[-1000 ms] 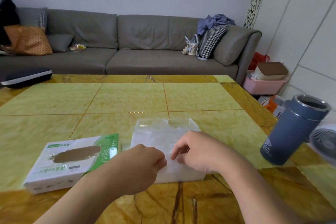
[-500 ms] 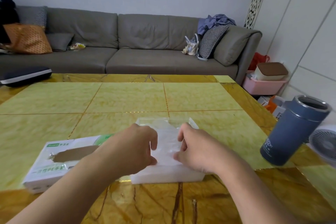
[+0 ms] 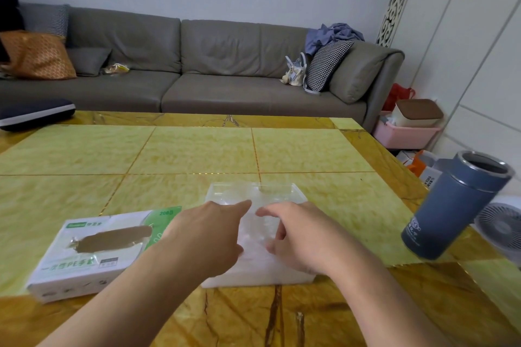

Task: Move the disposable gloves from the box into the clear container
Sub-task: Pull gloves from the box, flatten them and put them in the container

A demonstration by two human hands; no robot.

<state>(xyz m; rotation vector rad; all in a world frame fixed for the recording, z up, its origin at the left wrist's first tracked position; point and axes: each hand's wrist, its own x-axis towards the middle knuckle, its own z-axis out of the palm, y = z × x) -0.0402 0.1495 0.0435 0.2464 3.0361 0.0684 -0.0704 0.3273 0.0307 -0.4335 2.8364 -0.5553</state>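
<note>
Box point(image 3: 104, 248), lower left, reads "200". Your left hand point(image 3: 203, 236) and right hand point(image 3: 298, 234) lie flat, fingers extended, pressing gloves point(image 3: 253, 228) in the clear container point(image 3: 253, 191).

Both hands' fingers point(image 3: 242, 204) have stretched forward over the gloves point(image 3: 253, 234).

Table point(image 3: 197, 149): yellow-green tiled top, amber marbled border.
Flask point(image 3: 451, 205): blue-grey, lid off, at the table's right edge.
Sofa point(image 3: 211, 70): grey, behind the table; orange cushion point(image 3: 33, 55) at left, houndstooth cushion point(image 3: 327, 63) at right.
Fan point(image 3: 501, 225): white, right of flask.
Pink bin point(image 3: 406, 135): beside the sofa's right arm.
</note>
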